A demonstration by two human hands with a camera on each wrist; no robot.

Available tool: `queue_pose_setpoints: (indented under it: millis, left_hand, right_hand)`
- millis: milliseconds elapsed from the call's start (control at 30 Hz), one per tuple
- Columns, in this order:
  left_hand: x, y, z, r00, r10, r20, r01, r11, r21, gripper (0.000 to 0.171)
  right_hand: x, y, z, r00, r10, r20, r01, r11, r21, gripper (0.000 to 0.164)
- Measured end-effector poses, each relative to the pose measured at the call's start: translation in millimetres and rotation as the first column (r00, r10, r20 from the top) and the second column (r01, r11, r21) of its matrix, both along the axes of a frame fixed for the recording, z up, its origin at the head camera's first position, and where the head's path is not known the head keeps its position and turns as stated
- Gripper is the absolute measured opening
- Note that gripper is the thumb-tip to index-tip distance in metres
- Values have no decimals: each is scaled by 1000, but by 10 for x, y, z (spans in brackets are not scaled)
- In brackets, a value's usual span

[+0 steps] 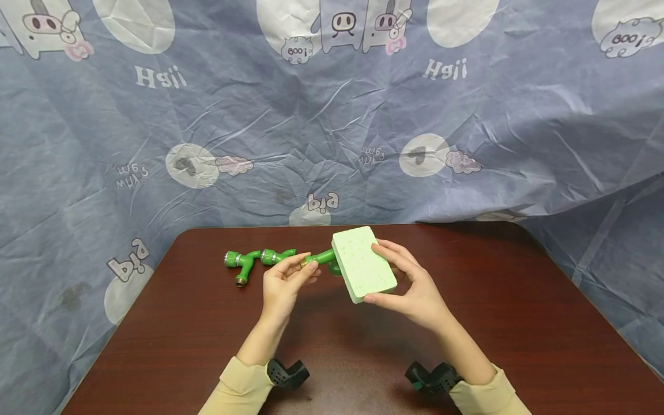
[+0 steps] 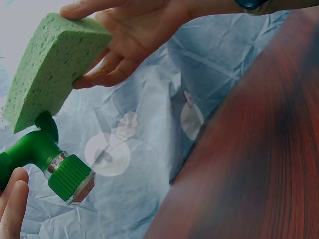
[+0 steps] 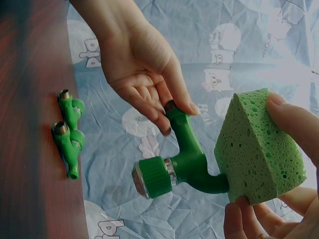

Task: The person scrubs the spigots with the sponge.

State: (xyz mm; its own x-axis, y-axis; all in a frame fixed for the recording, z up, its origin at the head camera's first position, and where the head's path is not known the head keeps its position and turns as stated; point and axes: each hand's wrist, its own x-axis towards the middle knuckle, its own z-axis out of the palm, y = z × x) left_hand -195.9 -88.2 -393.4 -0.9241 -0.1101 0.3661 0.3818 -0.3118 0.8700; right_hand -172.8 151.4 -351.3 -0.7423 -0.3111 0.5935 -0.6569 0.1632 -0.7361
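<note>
My left hand point(image 1: 280, 291) pinches a green tap point(image 1: 323, 257) by its brass threaded end, between thumb and fingers. In the right wrist view, the tap point(image 3: 188, 167) has a ribbed green knob point(image 3: 154, 177) and a curved spout. A pale green sponge point(image 1: 363, 265) is gripped by my right hand point(image 1: 417, 291), thumb on one edge and fingers on the opposite one. One face of the sponge point(image 3: 244, 154) meets the spout's tip. Both things are held up above the table, and in the head view the sponge hides part of the tap.
Two more green taps lie on the dark wooden table point(image 1: 207, 346) at the back left: one tap point(image 1: 244, 263) farther out, another tap point(image 1: 272, 257) partly behind my left hand. A blue printed cloth point(image 1: 332, 115) hangs behind the table's far edge.
</note>
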Motion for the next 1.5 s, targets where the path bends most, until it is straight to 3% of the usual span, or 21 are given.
queue_pose_setpoints:
  millis: [333, 533, 733, 933, 1100, 1500]
  left_hand:
    - [36, 52, 6, 998, -70, -5, 70, 997, -21, 31]
    - [21, 28, 0, 998, -65, -14, 65, 998, -18, 31]
    - [-12, -33, -2, 1000, 3, -14, -3, 1000, -20, 32]
    - [-61, -77, -13, 994, 106, -10, -106, 994, -12, 29]
    - [-91, -84, -37, 988, 151, -15, -151, 989, 6, 30]
    - [-180, -120, -192, 967, 255, -22, -256, 962, -100, 37]
  right_hand:
    - [100, 2, 223, 996, -77, 35, 77, 997, -23, 71]
    - [10, 63, 144, 995, -79, 69, 82, 995, -51, 73]
    - [-99, 131, 27, 994, -59, 90, 67, 994, -87, 76]
    - [-125, 162, 17, 995, -45, 93, 54, 994, -92, 76]
    - [-136, 174, 14, 995, -45, 87, 53, 995, -86, 75]
    - [-209, 206, -66, 988, -56, 145, 71, 992, -103, 74]
